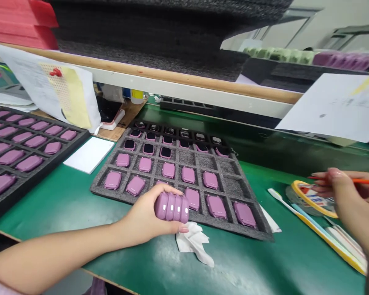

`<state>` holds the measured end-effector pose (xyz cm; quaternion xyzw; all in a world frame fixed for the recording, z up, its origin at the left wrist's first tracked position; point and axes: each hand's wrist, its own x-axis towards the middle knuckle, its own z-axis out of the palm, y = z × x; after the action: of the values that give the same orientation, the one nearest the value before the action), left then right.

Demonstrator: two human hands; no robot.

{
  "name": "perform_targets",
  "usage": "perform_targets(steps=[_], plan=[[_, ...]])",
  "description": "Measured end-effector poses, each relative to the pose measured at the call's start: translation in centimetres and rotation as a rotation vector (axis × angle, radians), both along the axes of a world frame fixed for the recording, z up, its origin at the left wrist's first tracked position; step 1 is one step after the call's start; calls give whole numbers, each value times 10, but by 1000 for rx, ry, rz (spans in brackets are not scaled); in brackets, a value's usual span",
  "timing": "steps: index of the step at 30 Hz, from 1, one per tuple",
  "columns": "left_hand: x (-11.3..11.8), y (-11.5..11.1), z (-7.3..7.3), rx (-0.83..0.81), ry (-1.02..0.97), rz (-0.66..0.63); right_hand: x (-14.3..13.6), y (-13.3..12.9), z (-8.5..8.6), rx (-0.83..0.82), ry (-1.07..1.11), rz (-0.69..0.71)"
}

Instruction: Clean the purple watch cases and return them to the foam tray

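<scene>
My left hand (153, 213) is wrapped round a row of several purple watch cases (172, 208), pressed side by side, above the front edge of a dark foam tray (233, 186). More purple watch cases (215, 206) lie in the tray's compartments, some with black screens facing up. Under my left thumb a crumpled white tissue (194, 242) rests on the green table. At the right, my right hand (347, 188) pinches a thin orange-red stick (365, 181); its kind is not clear. Just beside that hand stands a round tub with a yellow rim (315, 200).
A second foam tray (76, 141) of purple cases stands at the left, with a white pad (89, 155) between the trays. A toothbrush (276, 194) and other slim tools lie at the right. A shelf (178, 88) with hanging papers crosses above the table.
</scene>
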<state>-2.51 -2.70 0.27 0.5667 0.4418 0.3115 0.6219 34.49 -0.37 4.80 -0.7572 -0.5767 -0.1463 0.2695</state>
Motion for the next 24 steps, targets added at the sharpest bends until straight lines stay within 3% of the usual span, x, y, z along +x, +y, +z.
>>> perform_targets(steps=[2, 4, 7, 9, 15, 24], plan=[[0, 0, -1, 0, 1, 1, -52, -11, 0, 29, 352, 188], [-1, 0, -1, 15, 6, 4, -103, -24, -3, 30, 572, 602], [0, 0, -1, 21, 3, 9, -157, -40, -16, -82, 661, 1026], [1, 0, -1, 12, -3, 10, -172, -45, -28, -110, 677, 1158], [2, -2, -3, -27, -32, 17, -175, -42, -54, -68, 717, 1215], [3, -1, -3, -36, -38, 31, -183, -44, -55, 8, 627, 1200]])
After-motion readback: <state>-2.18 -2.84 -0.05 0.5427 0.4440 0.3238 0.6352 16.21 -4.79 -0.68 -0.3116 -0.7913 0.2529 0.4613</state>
